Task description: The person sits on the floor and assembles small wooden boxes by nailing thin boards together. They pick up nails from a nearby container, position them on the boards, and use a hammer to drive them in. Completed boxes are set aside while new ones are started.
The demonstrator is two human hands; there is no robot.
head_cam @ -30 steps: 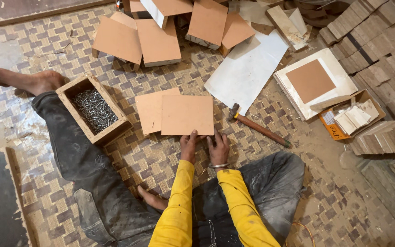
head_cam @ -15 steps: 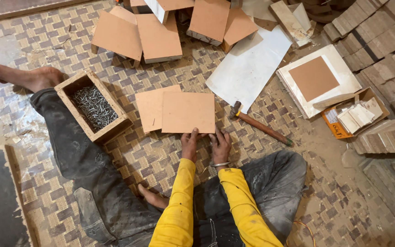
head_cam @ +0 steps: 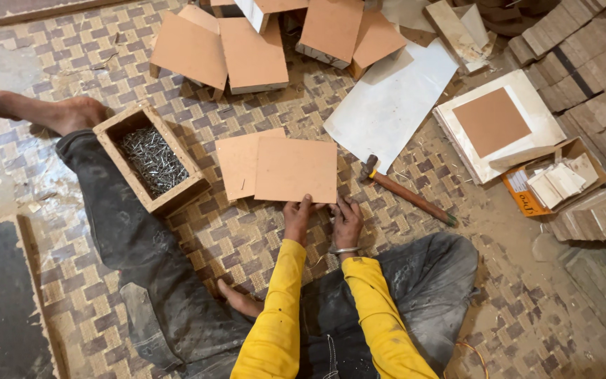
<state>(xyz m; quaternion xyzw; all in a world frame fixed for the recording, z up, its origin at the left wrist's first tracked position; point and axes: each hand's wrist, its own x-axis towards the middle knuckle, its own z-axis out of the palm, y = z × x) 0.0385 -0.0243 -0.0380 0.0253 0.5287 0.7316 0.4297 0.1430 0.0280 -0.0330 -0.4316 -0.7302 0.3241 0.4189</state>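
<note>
Seated on a woven mat [head_cam: 233,238], a person's left hand [head_cam: 296,219] and right hand [head_cam: 346,223] pinch the near edge of a flat brown board [head_cam: 296,170], fingers curled. It overlaps a second board [head_cam: 236,165] and could slide askew. Loose nails fill a wooden box [head_cam: 150,167] at left; a hammer [head_cam: 405,191] lies right.

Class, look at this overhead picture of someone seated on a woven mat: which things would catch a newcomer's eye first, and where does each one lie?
Bright yellow sleeves lead to the left hand and right hand, both at the near edge of a flat brown rectangular board at the centre. To its left sits an open wooden box of grey nails; to its right lies a wooden-handled hammer beside a large white sheet.
</note>
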